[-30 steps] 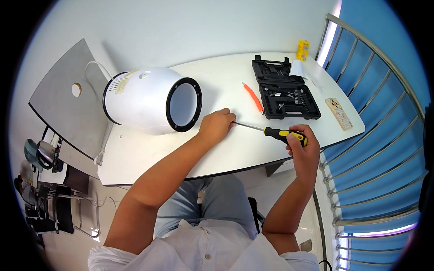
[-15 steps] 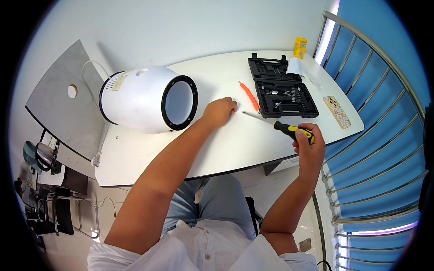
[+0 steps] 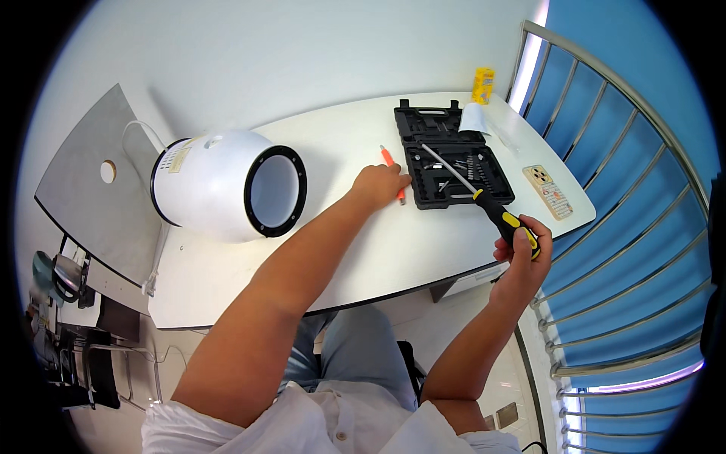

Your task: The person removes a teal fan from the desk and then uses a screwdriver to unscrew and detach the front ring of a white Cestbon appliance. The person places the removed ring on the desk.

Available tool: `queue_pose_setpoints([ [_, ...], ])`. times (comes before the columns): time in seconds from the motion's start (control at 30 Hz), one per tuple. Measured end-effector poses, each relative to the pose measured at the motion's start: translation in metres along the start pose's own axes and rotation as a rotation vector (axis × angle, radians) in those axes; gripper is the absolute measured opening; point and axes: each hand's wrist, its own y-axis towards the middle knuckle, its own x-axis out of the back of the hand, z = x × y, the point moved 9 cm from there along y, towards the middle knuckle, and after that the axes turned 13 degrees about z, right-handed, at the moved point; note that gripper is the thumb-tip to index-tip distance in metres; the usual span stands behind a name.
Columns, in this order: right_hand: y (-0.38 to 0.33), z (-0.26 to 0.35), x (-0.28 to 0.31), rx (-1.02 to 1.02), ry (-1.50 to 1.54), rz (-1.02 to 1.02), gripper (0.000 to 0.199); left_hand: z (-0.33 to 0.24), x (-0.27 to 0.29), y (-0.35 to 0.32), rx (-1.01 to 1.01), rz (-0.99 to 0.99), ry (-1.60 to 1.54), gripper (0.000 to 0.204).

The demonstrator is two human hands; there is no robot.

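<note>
A large white cylindrical appliance (image 3: 223, 185) is laid on its side on the white table (image 3: 363, 257), a yellow box (image 3: 482, 84) and a small card (image 3: 550, 191) are set near the blue railing (image 3: 628, 197).

My right hand (image 3: 520, 253) grips the black-and-yellow handle of a long-shafted screwdriver (image 3: 484, 204), its steel shaft slanting up over the open black plastic tool case (image 3: 446, 159). My left hand (image 3: 378, 185) rests on the white oval table (image 3: 340, 250), fingertips on a slim orange tool (image 3: 391, 168) beside the case. A white cylindrical appliance with a black-rimmed opening (image 3: 227, 185) lies on its side further left.
</note>
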Motion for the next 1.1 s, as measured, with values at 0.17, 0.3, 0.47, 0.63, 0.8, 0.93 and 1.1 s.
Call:
queue_pose_setpoints([
  [0.17,0.002,-0.001,0.005,0.045,0.066,-0.034,0.026,0.005,0.023,-0.007,-0.156,-0.234,0.299,0.021],
  [0.3,0.001,0.002,0.008,0.087,0.131,-0.077,0.027,-0.007,0.072,-0.004,-0.18,-0.393,0.251,0.016],
  [0.47,-0.004,0.007,0.007,0.133,0.211,-0.098,0.028,-0.061,0.079,0.028,-0.363,-0.418,0.177,0.014],
  [0.63,-0.004,0.008,0.001,0.167,0.27,-0.06,0.029,-0.058,0.063,0.024,-0.005,-0.389,0.089,0.061],
  [0.8,0.003,-0.004,0.006,0.225,0.436,-0.068,0.031,-0.072,0.074,-0.054,0.071,-0.153,-0.247,0.051],
  [0.93,-0.005,-0.012,-0.024,0.15,0.54,0.101,0.031,-0.048,0.119,-0.169,-0.041,0.076,-0.339,0.02],
  [1.1,-0.031,-0.007,-0.082,-0.015,0.403,0.336,0.024,0.097,0.198,-0.238,0.452,-0.209,-0.547,0.016],
])
